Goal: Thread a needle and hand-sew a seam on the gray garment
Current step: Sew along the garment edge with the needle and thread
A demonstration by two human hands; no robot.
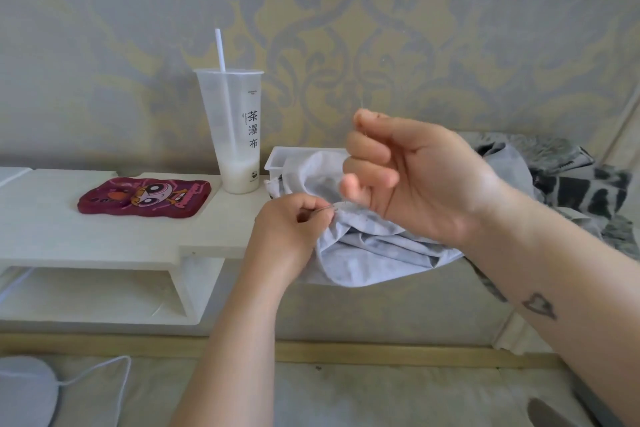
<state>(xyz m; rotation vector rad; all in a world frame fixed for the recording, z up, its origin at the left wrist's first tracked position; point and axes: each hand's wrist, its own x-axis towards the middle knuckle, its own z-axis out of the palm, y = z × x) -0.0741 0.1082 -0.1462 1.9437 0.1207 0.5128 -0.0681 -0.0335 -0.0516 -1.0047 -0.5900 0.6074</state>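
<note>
The gray garment (363, 250) is bunched at the right end of the white counter (104, 229), and its folds are draped over the front edge there. Its upper fold is pinched by the left hand (289, 227). That grip is closed tight, with thumb and forefinger pressed together on the cloth and the other fingers curled under. Between those fingertips a thin silvery sliver is seen, taken to be the needle (323, 208). Its long axis is laid almost level, left to right, rising slightly toward the right, where its far end is met by the fold. Whether that end is in the cloth cannot be told.

The right hand (415, 177) is held above and to the right of the pinched fold, palm turned toward the left hand. Its grip is also closed. The thumb tip is pressed against the forefinger at the top of the hand, and a fine thread (361, 107) is pinched there, with a short piece seen standing nearly upright above the thumb. The rest of the thread is too faint to be traced.

A white tray (275, 158) is set at the back edge, partly covered by the garment. A tall plastic cup (230, 135) with a straw (220, 48) is stood just left of the tray. A maroon cartoon case (143, 199) is laid flat on the counter's left half. A gray-and-black blanket (581, 184) is heaped to the right of the garment.
</note>
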